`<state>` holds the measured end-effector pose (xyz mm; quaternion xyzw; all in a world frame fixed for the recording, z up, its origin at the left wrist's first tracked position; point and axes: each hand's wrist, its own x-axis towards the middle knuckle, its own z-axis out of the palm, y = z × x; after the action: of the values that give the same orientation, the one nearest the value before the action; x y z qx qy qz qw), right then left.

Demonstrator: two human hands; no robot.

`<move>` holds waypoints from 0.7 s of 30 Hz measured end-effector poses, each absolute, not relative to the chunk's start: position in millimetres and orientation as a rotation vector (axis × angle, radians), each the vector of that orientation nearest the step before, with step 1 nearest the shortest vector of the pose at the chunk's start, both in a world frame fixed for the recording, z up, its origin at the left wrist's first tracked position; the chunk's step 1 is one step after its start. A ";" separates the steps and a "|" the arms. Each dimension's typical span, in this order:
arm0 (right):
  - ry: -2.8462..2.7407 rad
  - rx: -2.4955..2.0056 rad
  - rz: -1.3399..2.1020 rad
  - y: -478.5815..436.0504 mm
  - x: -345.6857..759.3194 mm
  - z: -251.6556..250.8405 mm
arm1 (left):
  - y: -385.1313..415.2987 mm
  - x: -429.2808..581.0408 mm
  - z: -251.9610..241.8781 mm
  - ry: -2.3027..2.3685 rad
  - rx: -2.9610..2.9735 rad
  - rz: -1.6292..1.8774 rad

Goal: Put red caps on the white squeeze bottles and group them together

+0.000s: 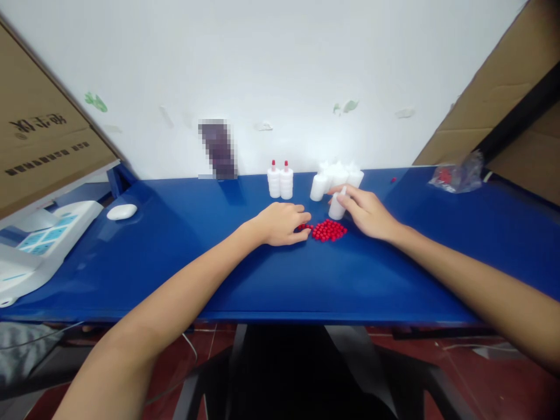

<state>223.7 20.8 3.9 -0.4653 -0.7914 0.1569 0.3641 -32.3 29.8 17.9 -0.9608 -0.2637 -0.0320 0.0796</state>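
My left hand [283, 223] rests at the left side of a pile of small red caps [330, 230] on the blue table. Its thumb and fingers are apart, with a few of the caps between them. My right hand [368, 211] grips a small white squeeze bottle [336, 209], upright with a bare white nozzle, just behind the pile. Behind my right hand stands a cluster of white bottles [336, 174], partly hidden. Two white bottles with red tips [280, 182] stand side by side, back and left of the pile.
A clear plastic bag [458, 175] with red pieces lies at the back right, and one loose red cap [393, 179] lies nearer. On the left are a white mouse-like object [122, 212] and a white device [52, 245]. Cardboard [48, 105] flanks the blue table [280, 286].
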 end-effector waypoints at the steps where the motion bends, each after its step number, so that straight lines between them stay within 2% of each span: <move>1: -2.036 -1.199 0.407 20.7 223.7 4.0 | 29.7 -32.1 17.9 -0.788 -2.874 -0.094; 21: -2.034 -1.231 0.403 21.5 223.0 3.9 | 26.0 -28.4 21.3 -0.799 -2.838 -0.020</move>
<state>223.0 21.5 3.9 -0.4768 -0.7879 0.1561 0.3572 -28.4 26.0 21.3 -0.9580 -0.2698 -0.0068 0.0966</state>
